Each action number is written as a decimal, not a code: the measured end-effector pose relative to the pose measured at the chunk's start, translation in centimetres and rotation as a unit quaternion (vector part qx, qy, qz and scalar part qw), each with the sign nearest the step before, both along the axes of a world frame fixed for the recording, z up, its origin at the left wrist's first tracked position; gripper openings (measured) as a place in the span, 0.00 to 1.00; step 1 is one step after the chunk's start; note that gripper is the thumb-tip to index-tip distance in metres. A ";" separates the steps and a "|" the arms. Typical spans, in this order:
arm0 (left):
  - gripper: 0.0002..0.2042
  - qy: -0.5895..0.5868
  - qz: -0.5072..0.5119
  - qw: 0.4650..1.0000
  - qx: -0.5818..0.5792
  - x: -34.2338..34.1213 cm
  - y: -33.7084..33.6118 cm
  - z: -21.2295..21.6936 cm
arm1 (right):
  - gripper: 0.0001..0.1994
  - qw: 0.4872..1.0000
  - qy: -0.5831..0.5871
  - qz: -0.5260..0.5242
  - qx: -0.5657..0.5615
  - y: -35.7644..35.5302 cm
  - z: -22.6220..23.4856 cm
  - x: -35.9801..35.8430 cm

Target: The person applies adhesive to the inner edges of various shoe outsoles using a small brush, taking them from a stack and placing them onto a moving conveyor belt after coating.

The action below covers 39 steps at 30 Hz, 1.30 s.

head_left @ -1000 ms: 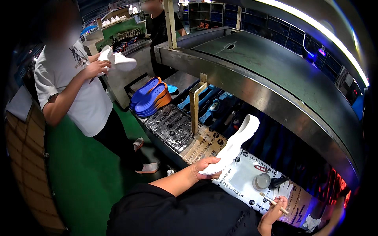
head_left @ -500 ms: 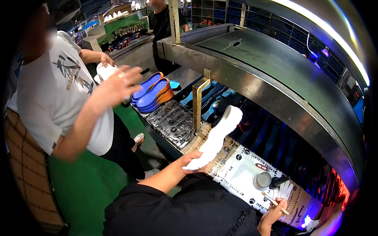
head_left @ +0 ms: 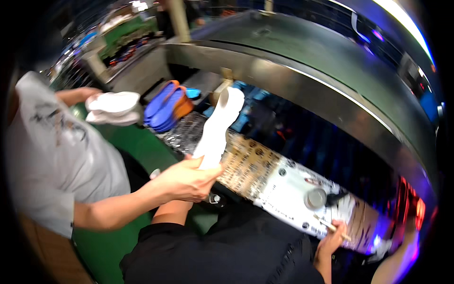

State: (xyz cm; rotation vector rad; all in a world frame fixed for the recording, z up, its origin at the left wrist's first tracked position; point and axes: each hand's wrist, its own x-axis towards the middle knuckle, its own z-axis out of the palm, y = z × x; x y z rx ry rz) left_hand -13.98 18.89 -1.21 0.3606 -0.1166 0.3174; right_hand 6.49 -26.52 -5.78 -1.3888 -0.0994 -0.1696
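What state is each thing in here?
White sole: raised, co-worker's hand at its lower end.
Brush: held in right hand.
Round container: upright, contents blurred.
Blue-orange soles: side by side, unheld.
Other white soles: held by co-worker.
Overhead light: lit.

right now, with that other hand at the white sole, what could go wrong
The white sole might slip or get knocked: a co-worker's hand is at its lower end, hiding whatever grip is behind. The brush in the right hand might mark the white covering below, or tip the round cup close by.
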 end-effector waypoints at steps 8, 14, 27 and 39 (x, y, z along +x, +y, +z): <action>0.30 0.191 -0.038 0.941 0.277 2.5 -2.7 -2.6 | 0.15 0.991 -0.009 0.031 -0.126 1.2 3.3 -0.9; 0.35 -0.192 -0.195 0.908 0.316 9.3 -17.1 10.6 | 0.16 0.993 -0.031 0.069 -0.095 2.1 4.5 -1.3; 0.29 -0.529 -0.297 0.776 0.174 13.6 -25.4 15.6 | 0.16 0.994 -0.014 0.070 -0.085 2.1 4.3 -1.0; 0.20 0.272 -0.023 0.921 0.278 9.3 -9.2 2.0 | 0.18 0.998 -0.004 0.011 -0.064 0.0 0.1 0.4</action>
